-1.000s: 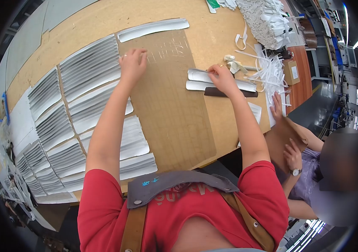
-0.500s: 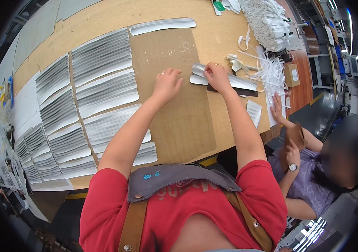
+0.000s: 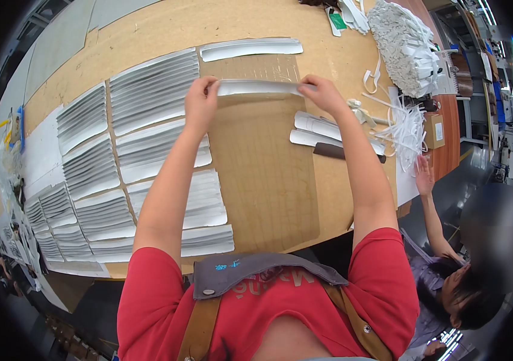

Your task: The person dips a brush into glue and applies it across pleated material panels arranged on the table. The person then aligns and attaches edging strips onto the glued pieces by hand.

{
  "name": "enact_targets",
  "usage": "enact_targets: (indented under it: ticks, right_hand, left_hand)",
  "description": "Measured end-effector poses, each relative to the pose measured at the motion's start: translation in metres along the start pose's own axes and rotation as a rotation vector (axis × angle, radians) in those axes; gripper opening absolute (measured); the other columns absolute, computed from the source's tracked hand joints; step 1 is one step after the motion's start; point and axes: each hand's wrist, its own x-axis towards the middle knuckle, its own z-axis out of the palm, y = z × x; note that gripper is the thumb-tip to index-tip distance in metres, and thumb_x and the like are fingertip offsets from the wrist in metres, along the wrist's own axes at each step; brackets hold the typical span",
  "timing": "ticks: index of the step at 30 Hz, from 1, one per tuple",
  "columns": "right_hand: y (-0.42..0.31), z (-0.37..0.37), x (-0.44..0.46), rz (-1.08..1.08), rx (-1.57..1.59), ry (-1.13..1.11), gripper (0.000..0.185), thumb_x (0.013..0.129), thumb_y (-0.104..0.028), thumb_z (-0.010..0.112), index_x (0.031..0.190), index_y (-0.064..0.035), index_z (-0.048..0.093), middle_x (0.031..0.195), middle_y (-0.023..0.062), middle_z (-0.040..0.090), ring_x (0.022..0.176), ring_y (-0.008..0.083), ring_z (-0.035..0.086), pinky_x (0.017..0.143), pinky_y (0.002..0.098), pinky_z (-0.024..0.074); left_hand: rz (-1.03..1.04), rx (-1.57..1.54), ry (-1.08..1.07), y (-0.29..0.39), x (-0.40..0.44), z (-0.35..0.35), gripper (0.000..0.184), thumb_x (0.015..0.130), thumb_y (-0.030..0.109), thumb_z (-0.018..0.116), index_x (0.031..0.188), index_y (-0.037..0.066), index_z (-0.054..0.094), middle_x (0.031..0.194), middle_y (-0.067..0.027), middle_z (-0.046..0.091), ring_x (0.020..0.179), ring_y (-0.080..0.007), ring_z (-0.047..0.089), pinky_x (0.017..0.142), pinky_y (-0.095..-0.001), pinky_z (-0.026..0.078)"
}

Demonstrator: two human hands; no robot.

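Observation:
A narrow white-and-silver strip [image 3: 256, 88] is stretched level between my two hands over the upper part of a brown sheet [image 3: 262, 174]. My left hand [image 3: 201, 99] pinches its left end, and the fingers of my right hand [image 3: 324, 95] close on the right end. Just above lies a similar single strip [image 3: 250, 48], apart from the held one. To the left, overlapping strips [image 3: 154, 90] are laid out in several blocks. Below my right hand rest a few loose pale strips [image 3: 317, 126] beside a dark flat piece [image 3: 330, 150] whose kind I cannot make out.
A large bundle of white strips [image 3: 402, 51] sits at the back right, near a tangle of thin white ribbons [image 3: 406, 126] and a small cardboard box [image 3: 434, 131]. At the right table edge, another person's hand [image 3: 425, 174] reaches in.
My right hand has moved from the loose strips up toward the sheet's top with a strip. My left hand has gone up and left and now grips its other end.

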Motion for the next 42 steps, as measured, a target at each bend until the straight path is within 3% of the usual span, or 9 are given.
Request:
enact_targets:
  ticks: [7,13,16,19,25,28,37,40,42]
  right_hand:
    - [0.026,0.0,0.076,0.135,0.458,0.255,0.02,0.083,-0.019,0.063,0.094,-0.0026,0.061,0.074,0.0006,0.057,0.067,0.0077,0.051,0.062,0.0223,0.0414]
    - [0.045,0.017,0.11,0.189,0.207,0.356,0.021,0.08,-0.018,0.064,0.095,-0.0031,0.062,0.071,-0.0009,0.055,0.064,0.0075,0.05,0.058,0.0224,0.0406]
    - [0.048,0.023,0.11,0.189,0.125,0.399,0.025,0.077,-0.02,0.065,0.094,-0.0024,0.062,0.079,0.0108,0.064,0.071,0.0196,0.06,0.066,0.0306,0.0471]
    - [0.05,0.029,0.109,0.155,0.075,0.446,0.025,0.077,-0.02,0.065,0.094,-0.0024,0.062,0.078,0.0119,0.064,0.072,0.0212,0.061,0.067,0.0315,0.0475]
    - [0.038,0.027,0.106,0.183,0.065,0.446,0.026,0.076,-0.021,0.065,0.093,-0.0021,0.061,0.079,0.0136,0.064,0.073,0.0247,0.062,0.068,0.0336,0.0478]
    - [0.037,0.029,0.106,0.157,0.016,0.465,0.026,0.076,-0.021,0.065,0.093,-0.0016,0.06,0.081,0.0148,0.064,0.075,0.0266,0.062,0.068,0.0349,0.0479]
    - [0.036,0.031,0.108,0.164,-0.022,0.472,0.027,0.076,-0.022,0.064,0.093,-0.0015,0.059,0.088,0.0173,0.063,0.081,0.0308,0.061,0.074,0.0383,0.0477]
    - [0.036,0.029,0.107,0.158,-0.024,0.449,0.027,0.076,-0.022,0.064,0.094,-0.0019,0.059,0.087,0.0176,0.063,0.082,0.0316,0.061,0.074,0.0386,0.0476]
    - [0.036,0.029,0.107,0.168,-0.017,0.43,0.028,0.077,-0.022,0.064,0.096,-0.0022,0.058,0.089,0.0181,0.062,0.085,0.0312,0.06,0.075,0.0389,0.0471]
  left_hand:
    - [-0.005,0.238,-0.027,-0.015,0.055,0.003,0.018,0.084,0.01,0.054,0.102,0.005,0.055,0.086,-0.0127,0.061,0.077,-0.0275,0.059,0.067,-0.0374,0.046]
    - [0.254,0.746,0.02,-0.032,0.084,0.02,0.025,0.082,0.013,0.058,0.104,0.005,0.05,0.086,-0.0131,0.063,0.081,-0.0302,0.06,0.07,-0.041,0.045]
    - [0.22,0.839,-0.01,-0.031,0.084,0.024,0.027,0.08,0.016,0.06,0.102,0.006,0.049,0.089,-0.0078,0.063,0.088,-0.025,0.059,0.075,-0.0376,0.043]
    - [0.25,0.829,0.026,-0.033,0.084,0.024,0.025,0.081,0.015,0.059,0.101,0.005,0.049,0.084,-0.0124,0.063,0.082,-0.0285,0.06,0.071,-0.0391,0.045]
    - [0.142,0.886,-0.025,-0.029,0.086,0.024,0.025,0.08,0.016,0.061,0.097,0.006,0.048,0.085,-0.0078,0.063,0.084,-0.0246,0.06,0.073,-0.0376,0.044]
    - [0.243,0.891,0.024,-0.035,0.087,0.026,0.024,0.08,0.016,0.06,0.098,0.005,0.047,0.076,-0.0117,0.063,0.073,-0.0288,0.061,0.066,-0.0398,0.045]
    - [0.253,1.054,0.018,-0.019,0.079,0.03,0.022,0.079,0.014,0.057,0.099,0.006,0.052,0.109,-0.0097,0.054,0.102,-0.0244,0.052,0.08,-0.037,0.04]
    - [0.504,0.826,0.015,-0.023,0.062,0.041,0.029,0.08,0.013,0.055,0.107,0.003,0.054,0.112,-0.0097,0.054,0.106,-0.0273,0.05,0.089,-0.0391,0.038]
    - [0.521,0.836,-0.003,-0.031,0.051,0.049,0.034,0.081,0.015,0.055,0.112,0.002,0.053,0.117,-0.0108,0.052,0.111,-0.0288,0.048,0.095,-0.0403,0.036]
